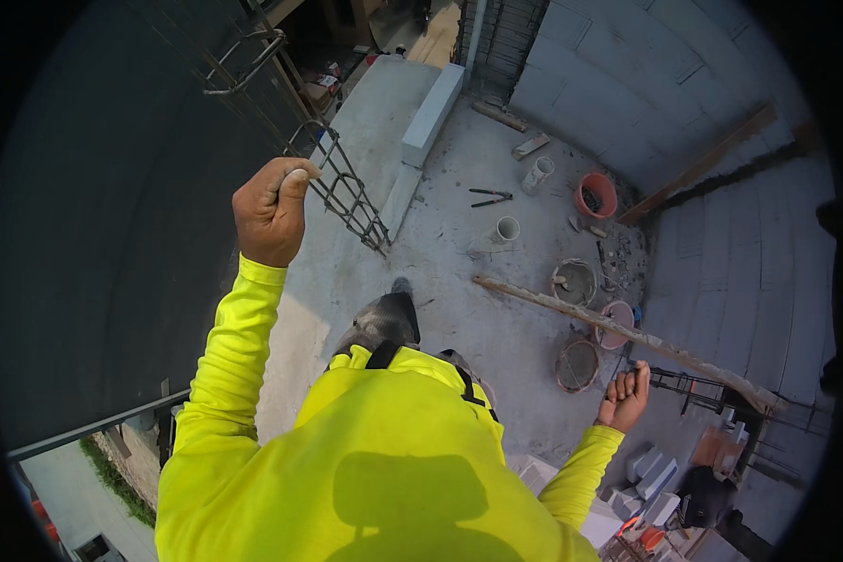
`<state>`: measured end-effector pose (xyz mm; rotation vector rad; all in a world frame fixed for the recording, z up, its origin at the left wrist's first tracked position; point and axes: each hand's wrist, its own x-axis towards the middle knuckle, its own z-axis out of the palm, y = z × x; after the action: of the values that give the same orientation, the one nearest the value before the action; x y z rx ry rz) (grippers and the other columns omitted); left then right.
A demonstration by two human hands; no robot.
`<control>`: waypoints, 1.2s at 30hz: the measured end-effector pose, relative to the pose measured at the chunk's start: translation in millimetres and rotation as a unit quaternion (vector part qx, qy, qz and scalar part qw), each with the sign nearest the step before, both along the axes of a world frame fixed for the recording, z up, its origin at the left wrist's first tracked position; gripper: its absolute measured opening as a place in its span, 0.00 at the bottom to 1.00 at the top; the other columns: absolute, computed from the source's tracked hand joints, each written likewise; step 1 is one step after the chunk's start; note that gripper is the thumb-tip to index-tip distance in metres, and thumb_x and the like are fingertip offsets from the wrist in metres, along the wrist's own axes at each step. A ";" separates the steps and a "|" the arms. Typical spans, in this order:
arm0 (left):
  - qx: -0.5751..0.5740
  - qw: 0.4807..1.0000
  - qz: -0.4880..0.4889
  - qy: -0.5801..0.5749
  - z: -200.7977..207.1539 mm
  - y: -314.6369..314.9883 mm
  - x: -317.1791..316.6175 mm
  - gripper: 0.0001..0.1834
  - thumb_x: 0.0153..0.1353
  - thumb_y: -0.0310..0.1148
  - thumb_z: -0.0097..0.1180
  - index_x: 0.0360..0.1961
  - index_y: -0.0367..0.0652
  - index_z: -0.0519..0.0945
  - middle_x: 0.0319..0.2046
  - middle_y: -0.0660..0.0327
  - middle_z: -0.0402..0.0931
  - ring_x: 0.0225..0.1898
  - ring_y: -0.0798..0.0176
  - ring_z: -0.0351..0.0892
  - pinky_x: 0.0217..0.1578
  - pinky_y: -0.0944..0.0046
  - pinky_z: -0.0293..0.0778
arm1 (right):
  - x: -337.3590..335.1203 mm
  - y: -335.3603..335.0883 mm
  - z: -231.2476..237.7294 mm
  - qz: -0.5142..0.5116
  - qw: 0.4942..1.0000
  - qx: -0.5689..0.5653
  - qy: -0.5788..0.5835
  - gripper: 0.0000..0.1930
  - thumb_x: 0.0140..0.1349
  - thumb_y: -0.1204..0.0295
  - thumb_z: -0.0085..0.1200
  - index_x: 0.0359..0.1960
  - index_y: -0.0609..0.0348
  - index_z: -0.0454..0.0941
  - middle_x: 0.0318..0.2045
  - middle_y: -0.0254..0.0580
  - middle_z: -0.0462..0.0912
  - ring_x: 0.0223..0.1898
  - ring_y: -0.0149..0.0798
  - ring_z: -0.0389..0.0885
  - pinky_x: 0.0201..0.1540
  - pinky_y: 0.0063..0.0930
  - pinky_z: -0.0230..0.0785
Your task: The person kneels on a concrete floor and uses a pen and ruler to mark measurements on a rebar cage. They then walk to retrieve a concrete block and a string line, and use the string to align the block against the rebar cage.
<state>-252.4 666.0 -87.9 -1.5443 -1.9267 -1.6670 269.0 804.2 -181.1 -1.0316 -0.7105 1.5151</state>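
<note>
Raised on the left, my left hand (pixel 272 211) is closed, its thumb pressed against the curled forefinger. Anything pinched there is too small to make out. Just beyond it stands a rebar cage (pixel 347 192) of long rods and bent ties; I cannot tell whether the hand touches it. My right hand (pixel 625 398) is held out lower on the right, fingers curled in, with whatever they may hold hidden. Past that hand a long wooden plank (pixel 618 328) slants across the view, and a round mortar tub (pixel 577 365) sits on the floor to its left.
A red bucket (pixel 596 195), another mortar tub (pixel 574 281) and a pink bucket (pixel 614 324) stand toward the right wall. Pipe pieces (pixel 507 229) and long-handled cutters (pixel 491 198) are ahead. A pale block ledge (pixel 433 114) lies beyond the cage. White blocks (pixel 654 475) are piled lower right.
</note>
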 end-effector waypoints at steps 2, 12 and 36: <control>-0.099 0.983 -0.042 -0.149 -27.2 53.2 1.3 0.12 0.70 0.33 0.50 0.36 0.38 0.84 0.26 0.65 0.77 0.27 0.75 0.69 0.28 0.72 0.67 | -46.0 16.0 -2.2 -0.048 0.999 0.007 0.006 0.10 0.75 0.65 0.44 0.45 0.57 0.75 0.18 0.24 0.58 0.16 0.19 0.51 0.15 0.15 0.45; -0.259 0.835 -0.260 -0.410 -117.4 236.6 80.4 0.15 0.69 0.34 0.46 0.48 0.36 0.81 0.34 0.58 0.83 0.33 0.69 0.79 0.35 0.69 0.75 | -273.9 100.6 -35.2 0.266 0.947 0.017 -0.178 0.15 0.70 0.70 0.55 0.51 0.67 0.80 0.31 0.35 0.82 0.25 0.20 0.70 0.26 0.16 0.62; -0.039 0.884 -0.128 -0.449 -145.1 441.4 -71.2 0.09 0.63 0.30 0.54 0.36 0.37 0.84 0.30 0.52 0.84 0.27 0.62 0.83 0.31 0.62 0.76 | -376.8 367.0 -121.8 0.457 0.756 0.172 -0.436 0.25 0.73 0.61 0.45 0.65 0.65 0.68 0.59 0.56 0.74 0.53 0.46 0.77 0.56 0.34 0.68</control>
<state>-323.7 1107.5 -233.0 -1.1548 -2.2254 -2.8148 -107.8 1171.1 -302.9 -1.1352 -2.3421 1.4931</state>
